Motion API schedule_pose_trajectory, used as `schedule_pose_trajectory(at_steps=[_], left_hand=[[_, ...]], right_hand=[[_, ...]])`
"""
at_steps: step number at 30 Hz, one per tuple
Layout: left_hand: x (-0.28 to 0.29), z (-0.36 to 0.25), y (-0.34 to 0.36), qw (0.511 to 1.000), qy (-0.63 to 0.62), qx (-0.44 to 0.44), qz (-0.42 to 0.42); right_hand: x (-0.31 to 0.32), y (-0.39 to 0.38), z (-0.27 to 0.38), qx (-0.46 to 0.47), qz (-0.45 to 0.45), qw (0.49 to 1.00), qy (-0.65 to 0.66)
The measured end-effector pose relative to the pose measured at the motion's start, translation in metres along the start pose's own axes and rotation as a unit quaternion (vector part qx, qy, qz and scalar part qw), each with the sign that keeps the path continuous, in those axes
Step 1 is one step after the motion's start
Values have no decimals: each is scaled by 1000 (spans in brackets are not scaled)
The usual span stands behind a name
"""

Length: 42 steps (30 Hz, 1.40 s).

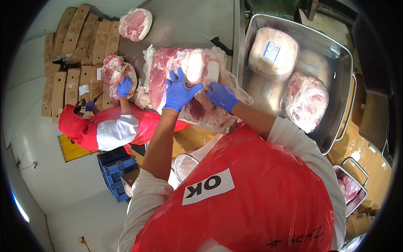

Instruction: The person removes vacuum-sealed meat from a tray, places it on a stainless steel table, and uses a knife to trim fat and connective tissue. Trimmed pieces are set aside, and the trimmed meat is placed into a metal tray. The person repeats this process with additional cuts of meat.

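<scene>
A large slab of raw meat (pixel 164 71), pink with a pale fat cap, lies on the table in front of me. Clear plastic wrap (pixel 240 89) is bunched loosely around its right and near sides. My left hand (pixel 179 91), in a blue glove, presses on top of the meat with its fingers spread. Beside it, my right hand (pixel 223 97), gloved the same way, has curled fingers at the meat's right part, next to the wrap. What those fingers grip is hidden under the hand.
A black-handled knife (pixel 219 43) rests on the grey table (pixel 184 21), beyond the slab. At right, a metal tub (pixel 349 71) holds several wrapped cuts. A co-worker (pixel 111 126) at left handles meat (pixel 112 69) and holds a knife, near stacked cardboard boxes (pixel 79 38). Another cut (pixel 135 24) lies far left.
</scene>
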<state>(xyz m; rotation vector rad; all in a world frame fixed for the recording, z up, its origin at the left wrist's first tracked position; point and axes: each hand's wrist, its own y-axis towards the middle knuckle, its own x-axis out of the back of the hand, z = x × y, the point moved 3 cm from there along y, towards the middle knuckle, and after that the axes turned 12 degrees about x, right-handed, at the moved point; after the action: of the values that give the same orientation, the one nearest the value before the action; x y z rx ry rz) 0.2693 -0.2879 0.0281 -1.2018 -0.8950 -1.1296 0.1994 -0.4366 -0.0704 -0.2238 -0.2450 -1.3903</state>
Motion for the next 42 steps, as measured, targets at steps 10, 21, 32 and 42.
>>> schedule_pose_trajectory(at_steps=[10,21,32,42], left_hand=[[-2,-10,-13,999,-40,23,-28],[-12,-1,-8,996,-59,-2,-64],[-11,2,-12,996,-71,-9,-62],[-6,-4,-32,997,-31,66,-32]], right_hand=[[-17,-10,-22,90,-18,994,62],[-19,-85,-34,121,53,991,6],[5,-87,-41,168,-103,979,-50],[-27,-12,-68,90,-68,986,-121]])
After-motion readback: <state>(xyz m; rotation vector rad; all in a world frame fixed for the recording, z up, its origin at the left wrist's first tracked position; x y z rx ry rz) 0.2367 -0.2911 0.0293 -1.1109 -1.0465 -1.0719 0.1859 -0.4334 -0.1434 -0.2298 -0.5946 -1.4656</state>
